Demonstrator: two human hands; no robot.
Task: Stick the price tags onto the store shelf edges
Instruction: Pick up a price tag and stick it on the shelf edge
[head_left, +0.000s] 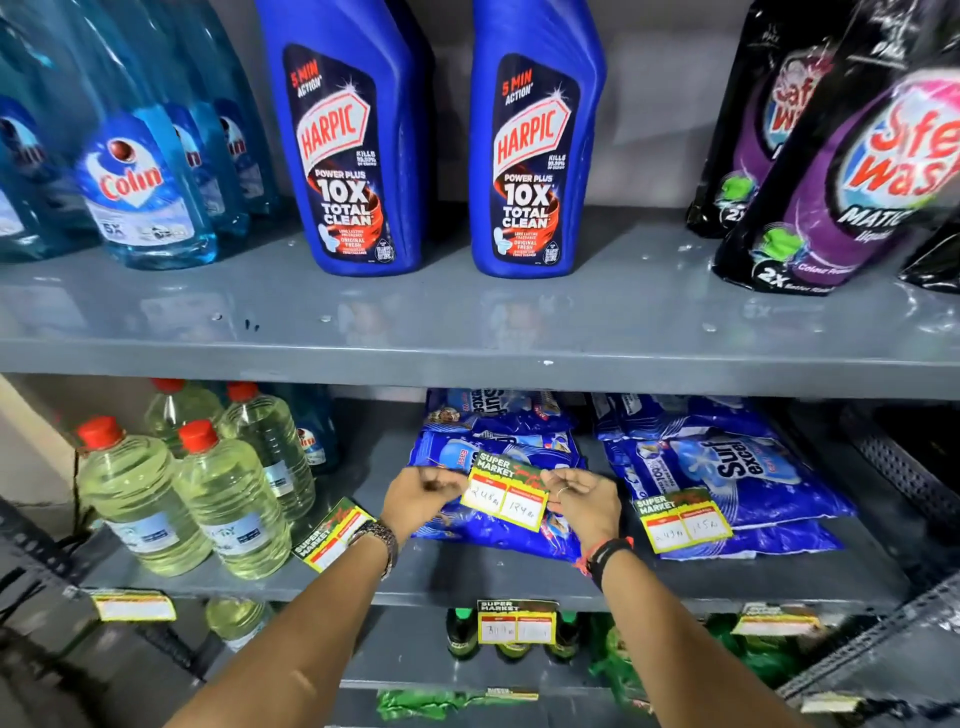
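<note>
Both hands hold one yellow and green price tag (506, 493) over the blue detergent packs (498, 452) on the middle shelf. My left hand (423, 493) pinches its left edge and my right hand (584, 501) its right edge. A second tag (683, 519) lies on the right stack of packs, and a third tag (332, 532) lies by my left wrist on the shelf. The middle shelf's front edge (415, 590) carries stuck tags at the left (134, 605), the middle (517, 622) and the right (776, 621). The upper shelf's front edge (467, 371) is bare grey metal.
Blue Harpic bottles (356, 140), Colin bottles (140, 176) and black Safewash pouches (841, 171) stand on the upper shelf. Red-capped bottles of pale yellow liquid (228, 499) stand left on the middle shelf. Green goods (623, 660) fill the shelf below.
</note>
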